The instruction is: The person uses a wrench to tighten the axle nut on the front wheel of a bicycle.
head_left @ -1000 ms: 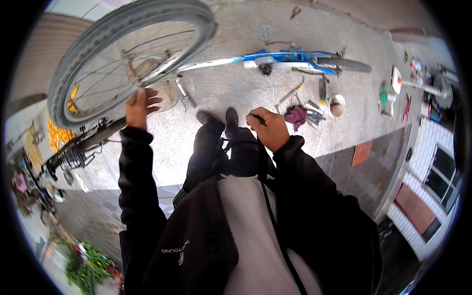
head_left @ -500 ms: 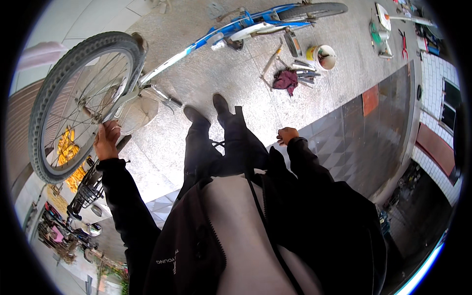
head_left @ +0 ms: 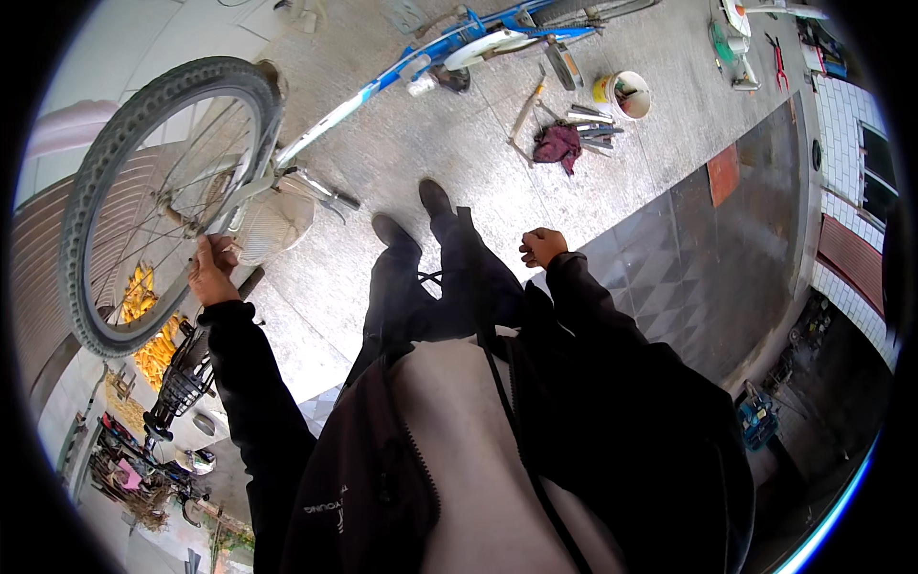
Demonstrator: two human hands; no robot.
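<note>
At the left stands the large wheel [head_left: 88, 182] of a blue and white bicycle [head_left: 356, 99], its knobby black tyre close to me. My left hand [head_left: 212, 272] is raised at the hub side, its fingers closed by the axle end [head_left: 194, 231] and fork tip. What sits between those fingertips is hidden. Out to the right, over the paving, my right hand [head_left: 544, 247] hangs away from the bicycle with its fingers curled in. Whether it holds something small does not show. A handlebar grip and brake lever [head_left: 330, 191] lie below the fork.
Ahead on the floor are a dark red cloth [head_left: 557, 145], several hand tools [head_left: 595, 129] and a white-yellow bucket [head_left: 629, 95]. A green and white fan [head_left: 736, 48] lies farther right. Yellow corn cobs [head_left: 153, 354] and a black bicycle basket [head_left: 182, 387] are at the left.
My right hand has shifted slightly left and up. My left hand stays by the axle, and the wheel has moved little. One foot has stepped slightly nearer and right.
</note>
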